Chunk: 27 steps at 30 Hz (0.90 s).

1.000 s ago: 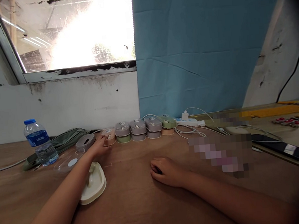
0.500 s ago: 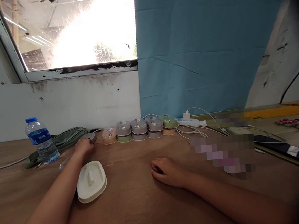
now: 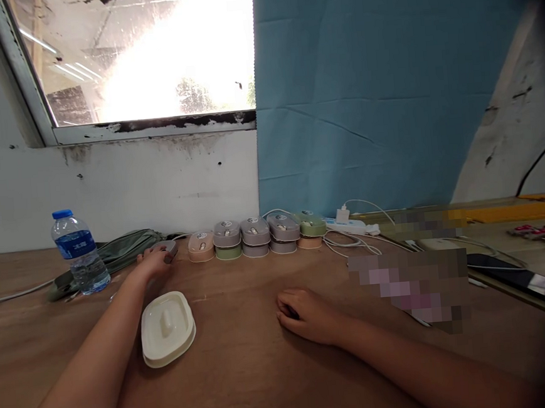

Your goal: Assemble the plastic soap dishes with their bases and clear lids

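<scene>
My left hand [image 3: 155, 263] reaches to the back left, its fingers wrapped round a small grey lidded box [image 3: 169, 252], which it partly hides. Just right of that box begins a row of similar small boxes: a single pink box [image 3: 201, 247], then stacked ones such as the grey box [image 3: 254, 232] and the green box [image 3: 310, 223]. A cream plastic lid [image 3: 168, 338] with a raised middle ridge lies on the table beside my left forearm. My right hand [image 3: 304, 311] rests on the tabletop, fingers loosely curled in, with nothing visible inside.
On the left stand a water bottle [image 3: 82, 253] and a dark green cloth bag [image 3: 125, 250] against the wall. White cables [image 3: 355, 241] and a power strip [image 3: 347, 226] lie behind on the right. A blurred-out patch [image 3: 411, 290] covers something right of my right hand.
The view has shifted slightly. My left hand and the grey box stay at the left end of the row, the box looking tilted a little differently. My right hand stays put.
</scene>
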{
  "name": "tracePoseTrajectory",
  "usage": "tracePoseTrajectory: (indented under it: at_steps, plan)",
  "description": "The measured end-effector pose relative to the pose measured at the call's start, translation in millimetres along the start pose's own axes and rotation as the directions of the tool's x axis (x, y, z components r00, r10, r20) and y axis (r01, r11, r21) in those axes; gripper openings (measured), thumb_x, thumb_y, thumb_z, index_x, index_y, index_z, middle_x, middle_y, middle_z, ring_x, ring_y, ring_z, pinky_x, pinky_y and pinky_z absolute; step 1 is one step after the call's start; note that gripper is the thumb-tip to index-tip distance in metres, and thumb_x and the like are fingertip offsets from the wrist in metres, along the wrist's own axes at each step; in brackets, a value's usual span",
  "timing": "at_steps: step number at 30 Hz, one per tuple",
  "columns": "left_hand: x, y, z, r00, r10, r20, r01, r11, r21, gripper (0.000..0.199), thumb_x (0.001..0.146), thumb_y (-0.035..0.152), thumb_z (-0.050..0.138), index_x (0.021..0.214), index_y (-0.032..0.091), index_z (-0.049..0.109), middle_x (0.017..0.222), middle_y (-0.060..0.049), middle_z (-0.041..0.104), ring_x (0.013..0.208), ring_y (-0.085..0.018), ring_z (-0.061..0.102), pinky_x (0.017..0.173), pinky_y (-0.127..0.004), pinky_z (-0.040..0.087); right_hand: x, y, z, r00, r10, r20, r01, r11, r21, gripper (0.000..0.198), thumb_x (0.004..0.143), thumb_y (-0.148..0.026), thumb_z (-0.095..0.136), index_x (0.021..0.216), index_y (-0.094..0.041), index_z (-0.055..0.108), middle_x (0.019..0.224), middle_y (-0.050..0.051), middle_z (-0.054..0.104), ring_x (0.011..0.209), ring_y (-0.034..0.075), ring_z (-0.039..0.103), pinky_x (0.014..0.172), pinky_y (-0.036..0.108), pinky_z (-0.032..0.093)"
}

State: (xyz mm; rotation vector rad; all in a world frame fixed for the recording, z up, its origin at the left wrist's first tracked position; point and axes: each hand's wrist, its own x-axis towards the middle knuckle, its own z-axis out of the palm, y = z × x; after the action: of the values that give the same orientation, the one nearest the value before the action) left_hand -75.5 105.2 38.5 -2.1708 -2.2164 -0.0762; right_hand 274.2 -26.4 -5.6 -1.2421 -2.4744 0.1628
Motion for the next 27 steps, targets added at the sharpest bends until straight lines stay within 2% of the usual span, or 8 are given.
tracePoseTrajectory:
  at_steps: [2,4,6,9,11,14,19,27]
  plan:
    - [-4.1,4.3,-15.5,0.998,0.033,0.06,-0.033,0.999,-0.008,0.038,0.062,0.029,0.055,0.1,0.025,0.063,0.13,-0.008,0.044,0.121,-0.038,0.031,0.094,-0.051,0.027,0.1,-0.5,-0.9,1.0,0.004,0.001,-0.004,1.0,0.003,0.013,0.074,-0.016,0.048,0.062,-0.018,0.044,0.065,-0.001,0.052,0.058,0.011,0.044,0.055,0.021,0.031]
    - [-8.1,9.7,-28.2,0.979,0.081,0.185,-0.077,0.997,-0.031,0.034,0.056,0.028,0.06,0.089,0.023,0.067,0.113,-0.009,0.058,0.113,-0.037,0.041,0.09,-0.048,0.034,0.2,-1.6,-2.5,1.0,0.008,0.01,-0.008,1.0,0.005,0.013,0.074,-0.016,0.048,0.061,-0.018,0.044,0.065,0.0,0.052,0.058,0.011,0.044,0.054,0.021,0.03]
    - [-11.6,15.8,-34.7,0.927,0.154,0.343,-0.134,0.988,-0.082,0.029,0.05,0.025,0.065,0.078,0.022,0.07,0.094,-0.006,0.066,0.1,-0.033,0.053,0.084,-0.04,0.04,0.2,-3.0,-4.1,1.0,0.014,0.018,-0.015,1.0,0.006,0.013,0.074,-0.016,0.048,0.061,-0.018,0.045,0.064,0.0,0.052,0.058,0.011,0.044,0.054,0.021,0.03]
    - [-15.3,24.6,-33.0,0.811,0.266,0.521,-0.201,0.963,-0.179,0.026,0.045,0.023,0.07,0.071,0.025,0.071,0.079,0.0,0.069,0.084,-0.024,0.06,0.078,-0.03,0.044,0.2,-4.4,-5.2,1.0,0.019,0.021,-0.019,1.0,0.007,0.013,0.074,-0.016,0.048,0.061,-0.018,0.044,0.064,0.0,0.052,0.058,0.011,0.044,0.053,0.021,0.03]
    - [-16.7,29.1,-28.6,0.755,0.311,0.578,-0.218,0.949,-0.226,0.027,0.044,0.025,0.071,0.071,0.026,0.071,0.076,0.002,0.069,0.08,-0.021,0.06,0.077,-0.029,0.045,0.2,-4.2,-4.7,1.0,0.014,0.02,-0.014,1.0,0.007,0.013,0.074,-0.016,0.047,0.061,-0.018,0.044,0.064,-0.001,0.052,0.058,0.011,0.044,0.054,0.021,0.03]
    - [-17.4,31.8,-24.0,0.708,0.346,0.616,-0.218,0.936,-0.276,0.027,0.047,0.026,0.07,0.074,0.026,0.071,0.076,0.001,0.07,0.079,-0.02,0.061,0.076,-0.028,0.046,0.1,-2.2,-2.8,1.0,0.003,0.017,-0.003,1.0,0.006,0.013,0.075,-0.017,0.047,0.062,-0.018,0.044,0.064,0.0,0.052,0.059,0.011,0.044,0.055,0.021,0.031]
    - [-14.8,27.8,-19.8,0.679,0.349,0.646,-0.169,0.93,-0.325,0.035,0.045,0.015,0.067,0.078,0.026,0.071,0.083,0.0,0.07,0.081,-0.021,0.061,0.072,-0.026,0.048,-0.1,0.2,-1.6,1.0,-0.008,0.008,0.008,1.0,0.001,0.014,0.075,-0.017,0.047,0.062,-0.018,0.042,0.064,-0.001,0.051,0.058,0.011,0.044,0.054,0.02,0.031]
    - [-8.1,18.2,-10.4,0.698,0.365,0.617,-0.134,0.912,-0.387,0.028,0.046,0.018,0.069,0.073,0.021,0.071,0.074,-0.002,0.069,0.075,-0.021,0.063,0.068,-0.028,0.051,-0.2,-1.4,-3.0,1.0,-0.007,0.012,0.006,1.0,0.021,0.014,0.074,-0.016,0.047,0.061,-0.018,0.043,0.064,-0.001,0.052,0.058,0.01,0.044,0.054,0.02,0.03]
